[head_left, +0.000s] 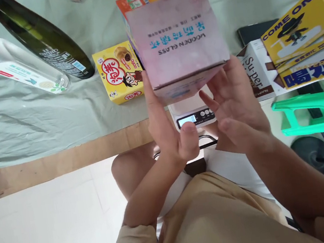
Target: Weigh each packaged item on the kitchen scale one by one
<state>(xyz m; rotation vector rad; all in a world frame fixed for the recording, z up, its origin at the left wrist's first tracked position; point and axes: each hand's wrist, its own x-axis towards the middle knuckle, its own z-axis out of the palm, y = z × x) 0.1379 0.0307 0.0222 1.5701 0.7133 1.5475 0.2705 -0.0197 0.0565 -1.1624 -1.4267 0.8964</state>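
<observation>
Pink cardboard box [177,41] is supported from beneath between the left hand [167,130] and right hand [238,104], fingers spread open against its underside, directly above the kitchen scale [193,113].

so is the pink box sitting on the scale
No, both hands, left hand and right hand, hold the pink box above the scale.

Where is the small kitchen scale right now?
In the head view, the scale sits at the table's near edge, centre frame, directly beneath the pink box held between both hands.
</observation>
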